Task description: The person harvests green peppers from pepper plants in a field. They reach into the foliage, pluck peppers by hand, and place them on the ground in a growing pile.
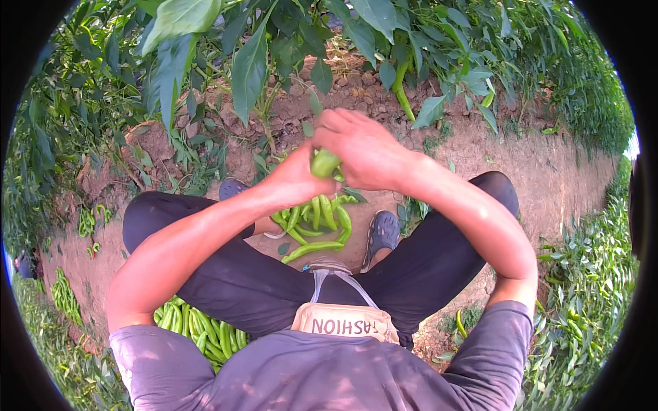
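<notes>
My two hands meet in front of me, just above the dirt at the foot of the pepper plants. A thick green pepper [325, 163] shows between them, with my left hand [301, 175] wrapped round it. My right hand [363, 147] is curled closed against the pepper's far side. Its fingertips are hidden, so what they grip cannot be made out. Below the hands, a loose pile of long green peppers [327, 212] lies on the ground between my feet.
Leafy pepper plants [257, 68] rise ahead, with a green pepper hanging [403, 92] to the right. A larger heap of peppers [205, 332] lies by my left hip, another small pile [65, 296] farther left. My clog [382, 231] stands beside the near pile.
</notes>
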### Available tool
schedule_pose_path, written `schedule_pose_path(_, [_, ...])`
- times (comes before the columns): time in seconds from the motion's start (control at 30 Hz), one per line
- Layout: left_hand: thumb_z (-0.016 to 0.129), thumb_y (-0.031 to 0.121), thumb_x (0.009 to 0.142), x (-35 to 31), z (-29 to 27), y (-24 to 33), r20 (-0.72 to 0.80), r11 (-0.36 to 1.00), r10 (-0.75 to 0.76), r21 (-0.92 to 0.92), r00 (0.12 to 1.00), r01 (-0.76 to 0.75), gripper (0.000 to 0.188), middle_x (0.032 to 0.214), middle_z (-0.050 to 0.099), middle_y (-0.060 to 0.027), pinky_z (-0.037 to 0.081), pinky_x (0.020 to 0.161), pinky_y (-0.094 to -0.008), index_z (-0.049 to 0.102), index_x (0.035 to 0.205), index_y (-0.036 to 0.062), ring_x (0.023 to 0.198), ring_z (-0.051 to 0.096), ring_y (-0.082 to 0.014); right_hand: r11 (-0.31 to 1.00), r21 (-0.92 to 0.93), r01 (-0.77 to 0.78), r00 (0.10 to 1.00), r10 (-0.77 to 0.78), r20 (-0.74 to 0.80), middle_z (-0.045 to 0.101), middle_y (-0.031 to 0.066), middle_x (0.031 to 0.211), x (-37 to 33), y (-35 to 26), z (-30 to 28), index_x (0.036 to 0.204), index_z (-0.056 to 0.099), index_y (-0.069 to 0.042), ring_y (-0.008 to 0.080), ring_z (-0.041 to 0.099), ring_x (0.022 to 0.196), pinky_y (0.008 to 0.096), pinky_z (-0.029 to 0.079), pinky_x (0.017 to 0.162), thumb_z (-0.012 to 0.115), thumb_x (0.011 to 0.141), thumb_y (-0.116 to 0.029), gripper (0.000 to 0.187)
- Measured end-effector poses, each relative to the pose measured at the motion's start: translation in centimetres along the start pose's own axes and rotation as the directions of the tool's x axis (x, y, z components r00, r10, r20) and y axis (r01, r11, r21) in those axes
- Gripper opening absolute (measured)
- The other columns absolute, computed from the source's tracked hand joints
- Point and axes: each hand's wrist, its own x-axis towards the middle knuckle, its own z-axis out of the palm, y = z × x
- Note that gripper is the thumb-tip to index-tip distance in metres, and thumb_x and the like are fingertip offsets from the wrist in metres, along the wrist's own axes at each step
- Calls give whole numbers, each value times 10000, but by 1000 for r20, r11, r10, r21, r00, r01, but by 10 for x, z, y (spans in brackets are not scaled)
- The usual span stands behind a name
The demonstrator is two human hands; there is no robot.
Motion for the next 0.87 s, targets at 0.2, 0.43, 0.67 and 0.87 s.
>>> schedule_pose_path(0.2, [801,130,985,-16,-19,-130,-262,674,-710,-521,653,524,220,957,673,-40,610,730,-310,662,1140,57,763,645,-142,677,68,-733,670,700,246,740,266,1238,-38,52,181,1378,649,-21,472,749,1078,577,605,925,711,899,-173,507])
schedule_pose_path(0.43, [836,189,955,-41,14,-186,-269,610,-779,-533,566,586,264,958,678,-46,565,650,-329,695,1147,74,813,647,-155,440,5,-898,191,380,905,800,209,961,-114,84,323,1030,785,66,266,785,719,397,650,605,878,877,-462,558])
schedule_pose_path(0.67, [808,172,893,-35,24,-199,-171,727,-425,520,889,448,411,1063,775,-263,596,861,-559,628,1216,-9,1030,762,-421,454,-95,-886,54,305,951,795,200,1031,-80,89,272,1137,816,-48,280,791,808,398,632,620,767,822,-744,766])
schedule_pose_path(0.87, [831,203,867,-77,98,-305,151,565,-429,814,891,134,500,1317,747,-250,620,988,-540,618,1313,127,1250,729,-411,578,99,-810,314,284,906,803,202,1104,-48,116,193,1296,811,-122,327,814,897,448,691,824,727,883,-664,687])
